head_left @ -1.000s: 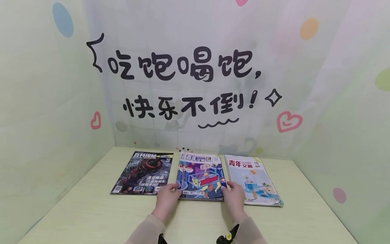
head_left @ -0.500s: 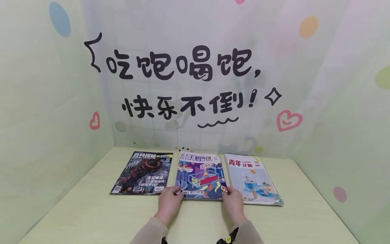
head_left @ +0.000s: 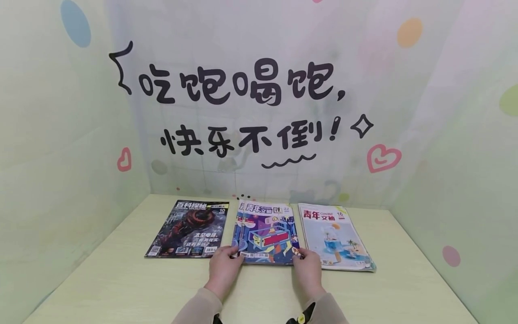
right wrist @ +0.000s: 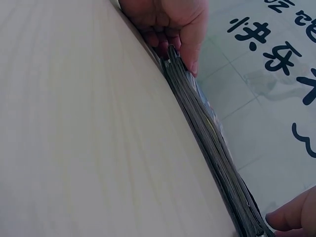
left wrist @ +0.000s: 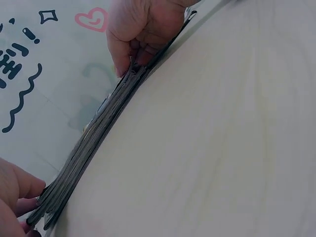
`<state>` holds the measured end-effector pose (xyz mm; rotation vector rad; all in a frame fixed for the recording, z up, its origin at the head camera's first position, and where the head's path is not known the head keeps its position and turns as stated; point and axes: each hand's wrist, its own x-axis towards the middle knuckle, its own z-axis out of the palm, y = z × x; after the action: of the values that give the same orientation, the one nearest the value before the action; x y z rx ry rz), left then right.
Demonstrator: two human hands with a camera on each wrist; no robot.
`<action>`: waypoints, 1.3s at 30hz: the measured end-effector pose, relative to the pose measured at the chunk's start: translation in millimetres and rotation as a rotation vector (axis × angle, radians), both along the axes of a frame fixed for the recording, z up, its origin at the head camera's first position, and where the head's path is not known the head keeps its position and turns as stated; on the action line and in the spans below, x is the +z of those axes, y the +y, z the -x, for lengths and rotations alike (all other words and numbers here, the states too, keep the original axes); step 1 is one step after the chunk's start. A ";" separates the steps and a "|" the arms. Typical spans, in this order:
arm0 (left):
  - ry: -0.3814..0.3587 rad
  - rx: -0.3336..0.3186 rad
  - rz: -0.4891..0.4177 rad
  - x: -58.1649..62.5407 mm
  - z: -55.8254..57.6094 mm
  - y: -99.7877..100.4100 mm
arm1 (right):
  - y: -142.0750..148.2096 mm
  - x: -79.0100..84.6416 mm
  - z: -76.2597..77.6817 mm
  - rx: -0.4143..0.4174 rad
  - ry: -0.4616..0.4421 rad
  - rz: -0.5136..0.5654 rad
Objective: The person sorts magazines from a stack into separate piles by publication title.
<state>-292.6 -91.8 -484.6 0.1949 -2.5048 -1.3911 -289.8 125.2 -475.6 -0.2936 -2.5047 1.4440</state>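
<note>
Purple magazines [head_left: 268, 231], pinched by left hand [head_left: 224, 269] and right hand [head_left: 308, 270], point lengthwise toward the wall [head_left: 259, 182], titles [head_left: 253, 209] farthest.

A pale yellow-green table [head_left: 404, 292] carried a black-covered magazine [head_left: 188, 230], a purple-covered magazine stack [head_left: 268, 234] and a white-and-blue-covered magazine [head_left: 336, 236].

The middle stack of magazines [head_left: 269, 234] sits between the left grip [head_left: 224, 270] and the right grip [head_left: 308, 269], each at one of its near corners, with most of the stack beyond them. Ahead and to the left of the left grip, the left-hand magazine [head_left: 188, 229] lies on the counter [head_left: 141, 292]. Ahead and to the right of the right grip, the right-hand magazine [head_left: 339, 238] lies there too. Bare counter stretches nearer than both grips; the back wall [head_left: 259, 36] stands behind all three, farthest from the grips.
</note>
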 end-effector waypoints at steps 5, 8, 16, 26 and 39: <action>-0.002 0.008 -0.016 1.5 -0.8 0.4 | -1.2 1.4 -1.6 0.001 0.016 -0.005; -0.002 0.014 -0.023 1.9 -0.6 0.5 | -1.8 1.8 -2.2 0.003 0.017 -0.014; -0.006 0.013 -0.034 2.7 -1.0 0.7 | -0.8 -0.5 -1.3 0.013 -0.007 -0.014; -0.005 -0.012 -0.079 3.7 -2.4 -1.5 | -0.4 2.4 -4.5 0.003 -0.031 0.025; -0.036 -0.011 -0.099 3.4 -15.1 -7.8 | 0.2 6.7 -18.1 -0.042 -0.045 0.061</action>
<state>-277.5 -99.6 -481.2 0.2273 -2.4712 -1.5303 -271.8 125.4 -468.9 -0.3915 -2.4777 1.5153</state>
